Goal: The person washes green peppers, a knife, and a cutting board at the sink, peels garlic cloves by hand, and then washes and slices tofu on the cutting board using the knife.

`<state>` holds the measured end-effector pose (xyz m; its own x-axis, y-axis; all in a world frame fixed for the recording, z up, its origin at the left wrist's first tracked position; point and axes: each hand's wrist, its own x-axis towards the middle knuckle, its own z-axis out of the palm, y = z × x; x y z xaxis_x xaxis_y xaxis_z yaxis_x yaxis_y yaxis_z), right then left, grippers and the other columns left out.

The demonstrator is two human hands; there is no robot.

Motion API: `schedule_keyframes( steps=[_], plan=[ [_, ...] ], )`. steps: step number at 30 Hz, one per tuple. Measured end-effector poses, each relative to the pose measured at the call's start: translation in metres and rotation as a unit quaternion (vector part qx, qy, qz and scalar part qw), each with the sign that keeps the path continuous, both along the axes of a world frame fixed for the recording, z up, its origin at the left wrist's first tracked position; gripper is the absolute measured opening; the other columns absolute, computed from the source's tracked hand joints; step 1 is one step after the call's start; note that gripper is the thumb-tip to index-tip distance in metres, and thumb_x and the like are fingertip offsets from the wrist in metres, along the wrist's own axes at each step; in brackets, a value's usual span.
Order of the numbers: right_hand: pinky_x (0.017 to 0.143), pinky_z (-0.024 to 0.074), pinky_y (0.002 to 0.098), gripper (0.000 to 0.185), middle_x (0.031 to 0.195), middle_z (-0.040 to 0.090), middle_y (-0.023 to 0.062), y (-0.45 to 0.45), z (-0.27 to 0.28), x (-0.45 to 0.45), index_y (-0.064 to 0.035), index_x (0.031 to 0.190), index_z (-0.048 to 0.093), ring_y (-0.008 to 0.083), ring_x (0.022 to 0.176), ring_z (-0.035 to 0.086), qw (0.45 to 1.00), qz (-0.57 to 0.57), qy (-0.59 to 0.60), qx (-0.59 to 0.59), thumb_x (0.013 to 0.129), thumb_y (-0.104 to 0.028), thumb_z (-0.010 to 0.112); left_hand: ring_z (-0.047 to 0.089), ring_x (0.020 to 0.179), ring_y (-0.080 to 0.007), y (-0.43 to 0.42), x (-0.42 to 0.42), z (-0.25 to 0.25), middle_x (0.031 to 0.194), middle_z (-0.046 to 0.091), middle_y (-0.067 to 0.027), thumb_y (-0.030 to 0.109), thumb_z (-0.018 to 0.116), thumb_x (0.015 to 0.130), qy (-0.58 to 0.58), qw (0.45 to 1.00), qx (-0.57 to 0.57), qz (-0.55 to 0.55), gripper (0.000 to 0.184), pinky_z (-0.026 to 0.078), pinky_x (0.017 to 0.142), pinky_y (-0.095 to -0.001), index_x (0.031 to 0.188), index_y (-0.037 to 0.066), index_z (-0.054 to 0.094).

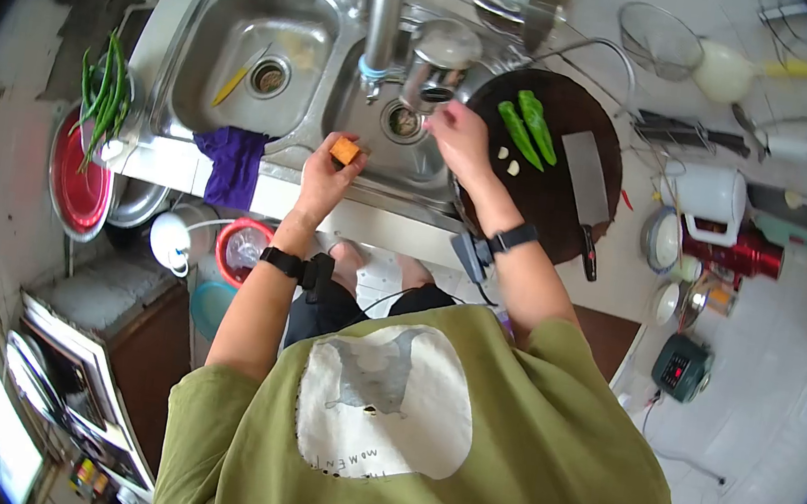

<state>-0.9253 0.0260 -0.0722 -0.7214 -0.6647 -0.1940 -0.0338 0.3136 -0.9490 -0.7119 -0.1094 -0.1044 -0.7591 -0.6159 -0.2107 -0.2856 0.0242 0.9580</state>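
Note:
My left hand [324, 182] is over the front edge of the right sink basin [340, 108], its fingers closed around a small orange block [343, 150] whose kind I cannot make out. My right hand [460, 144] is above the same basin, thumb and fingers pinched together; whatever they hold is too small or hidden to name. Just beyond those fingertips is a shiny metal container [445, 51], and I cannot tell whether they touch it. The faucet [380, 17] rises between the two basins. Right of my right hand, a round dark cutting board [583, 103] carries green peppers [536, 130], garlic cloves [513, 168] and a cleaver [586, 179].
A yellow peel-like strip [232, 87] lies in the left basin [207, 47]. A purple cloth [231, 165] drapes over the counter edge. Long green peppers [105, 95] sit at far left, above a red basin [81, 172]. Knives [690, 133] and a white jug [717, 202] stand right.

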Motion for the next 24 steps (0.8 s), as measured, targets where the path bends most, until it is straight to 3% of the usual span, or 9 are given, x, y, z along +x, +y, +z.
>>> schedule_keyframes(
  steps=[1,3,7,10,13,17,19,21,24],
  plan=[
    [0.074,0.0577,0.0362,0.018,0.085,0.076,0.0105,0.025,0.011,-0.002,-0.0022,0.108,0.075,0.0204,0.084,0.075,0.997,-0.040,0.060,-0.009,0.100,-0.015,0.065,0.066,0.087,-0.0143,0.001,-0.001,-0.002,0.094,0.071,-0.0061,0.014,0.078,0.093,0.016,1.000,0.015,0.010,0.033,0.054,0.082,-0.0300,0.122,0.006,0.064],
    [0.070,0.0566,0.0360,0.017,0.087,0.076,0.0108,0.079,0.038,-0.005,-0.0061,0.109,0.076,0.0213,0.083,0.075,0.990,-0.095,0.108,0.016,0.099,-0.016,0.066,0.066,0.087,-0.0149,0.003,-0.002,0.011,0.094,0.071,-0.0064,0.014,0.078,0.093,0.008,1.000,-0.019,-0.013,0.033,0.054,0.081,-0.0302,0.122,0.006,0.065],
    [0.074,0.0569,0.0418,0.013,0.086,0.073,0.0104,0.190,0.074,-0.023,-0.0105,0.102,0.074,0.0321,0.078,0.071,0.881,-0.165,0.379,0.229,0.096,-0.020,0.068,0.067,0.086,-0.0151,0.008,-0.001,0.003,0.094,0.072,-0.0069,0.015,0.078,0.093,0.042,0.997,-0.061,-0.038,0.034,0.055,0.080,-0.0303,0.123,0.005,0.065],
    [0.090,0.0536,0.0459,0.026,0.107,0.068,0.0115,0.268,0.066,-0.042,-0.0100,0.105,0.066,0.0321,0.105,0.066,0.810,-0.142,0.418,0.385,0.090,-0.028,0.076,0.068,0.086,-0.0154,0.009,-0.002,0.012,0.095,0.073,-0.0076,0.015,0.078,0.093,0.010,0.997,-0.070,-0.034,0.035,0.055,0.081,-0.0301,0.124,0.005,0.066],
    [0.094,0.0526,0.0465,0.036,0.113,0.064,0.0132,0.293,0.079,-0.042,-0.0088,0.106,0.061,0.0330,0.113,0.062,0.808,-0.097,0.353,0.461,0.086,-0.031,0.081,0.068,0.087,-0.0151,0.016,0.001,0.017,0.094,0.072,-0.0067,0.016,0.079,0.093,0.041,0.998,-0.053,0.014,0.037,0.055,0.081,-0.0296,0.125,0.005,0.067],
    [0.088,0.0553,0.0476,0.047,0.109,0.067,0.0140,0.311,0.074,-0.058,-0.0078,0.111,0.054,0.0352,0.103,0.068,0.827,-0.066,0.332,0.449,0.085,-0.034,0.083,0.069,0.090,-0.0147,0.040,-0.006,0.047,0.094,0.072,-0.0063,0.018,0.079,0.093,0.114,0.986,-0.066,0.100,0.038,0.054,0.084,-0.0300,0.127,0.005,0.067],
    [0.085,0.0558,0.0484,0.048,0.105,0.069,0.0144,0.315,0.078,-0.063,-0.0073,0.112,0.053,0.0362,0.098,0.070,0.832,-0.043,0.333,0.442,0.085,-0.034,0.083,0.068,0.091,-0.0145,0.057,-0.006,0.046,0.094,0.072,-0.0059,0.017,0.078,0.093,0.080,0.986,-0.100,0.109,0.035,0.053,0.085,-0.0290,0.124,0.005,0.068],
    [0.082,0.0563,0.0492,0.048,0.102,0.072,0.0148,0.324,0.078,-0.068,-0.0068,0.112,0.052,0.0373,0.093,0.072,0.835,-0.020,0.338,0.433,0.086,-0.034,0.082,0.067,0.091,-0.0138,0.067,-0.006,0.029,0.096,0.072,-0.0049,0.017,0.078,0.094,-0.069,0.987,-0.142,0.030,0.031,0.053,0.084,-0.0283,0.120,0.004,0.068],
    [0.076,0.0565,0.0493,0.041,0.089,0.073,0.0134,0.339,0.079,-0.082,-0.0063,0.112,0.052,0.0372,0.083,0.073,0.866,0.008,0.374,0.333,0.088,-0.027,0.079,0.062,0.088,-0.0097,0.081,-0.012,0.029,0.096,0.069,-0.0005,0.015,0.077,0.095,-0.061,0.984,-0.141,0.094,0.028,0.052,0.081,-0.0260,0.120,0.005,0.068]
  ],
)
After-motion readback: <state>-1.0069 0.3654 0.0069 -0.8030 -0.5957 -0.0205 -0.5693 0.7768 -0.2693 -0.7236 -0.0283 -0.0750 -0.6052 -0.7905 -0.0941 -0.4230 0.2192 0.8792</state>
